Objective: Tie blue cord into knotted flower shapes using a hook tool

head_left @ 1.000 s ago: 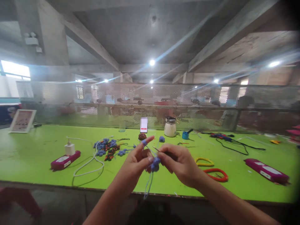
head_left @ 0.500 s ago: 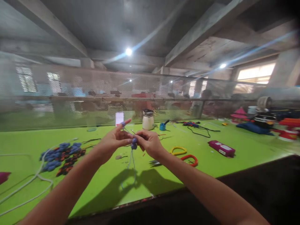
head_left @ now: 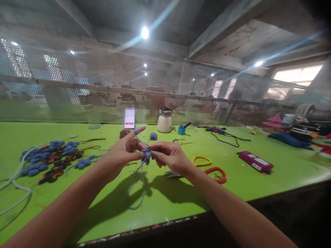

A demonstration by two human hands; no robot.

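Above the green table, my left hand [head_left: 124,151] pinches one side of a small blue-purple crocheted piece [head_left: 147,156], its index finger stretched out with yarn wrapped round it. My right hand [head_left: 172,156] has its fingers closed at the other side of the piece, round a thin crochet hook [head_left: 146,146] whose tip reaches toward the left hand. A loop of pale blue yarn [head_left: 137,208] hangs below the piece onto the table. Behind the hands lies a small ball of blue yarn [head_left: 153,136].
Crocheted blue pieces [head_left: 34,156] and a white cord [head_left: 19,184] lie left. Scissors [head_left: 218,175] lie right of my hands, with a magenta case [head_left: 255,162] beyond. A phone [head_left: 129,118], a white jug [head_left: 164,120] and a blue pot [head_left: 182,130] stand behind.
The head view has tilted down and shifted, so the table sits higher. The crocheted piece has turned between my fingers, and the yarn ball behind my hands now shows.
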